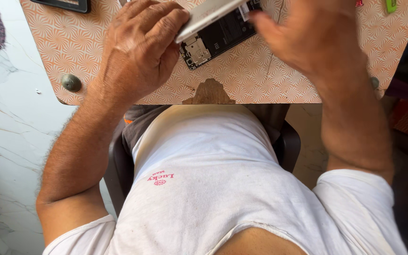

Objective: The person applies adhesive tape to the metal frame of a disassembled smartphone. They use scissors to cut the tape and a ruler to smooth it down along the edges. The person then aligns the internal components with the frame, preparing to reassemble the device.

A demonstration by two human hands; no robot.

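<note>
**Two hands on an opened phone at the table's near edge**

The floor (5,141) is pale marble, showing on the left beside the person's seat. The table (95,38) has an orange swirl-patterned top, with a chipped notch at the middle of its near edge and a round grey knob (71,82) near its left corner. The person sits close against it in a white shirt (213,189), on a dark chair (289,146).

The left hand (140,47) rests on the table with its fingers curled around the near end of a white panel (208,14). That grip is closed on the panel, which tilts up and away from the table, its lower edge pinched between thumb and fingertips. The right hand (312,38) hovers over the far side of the work, fingers loosely bent toward the panel's other end; whether it grasps anything cannot be told, since the fingertips blur and run out of the top of the view.

The phone (216,40) lies flat on the table just beneath the raised panel, between the two hands, its dark insides and a small metal camera block exposed. It touches the left fingertips. A dark slab (64,4) sits at the top left edge, and a green item (391,4) at the top right.
</note>
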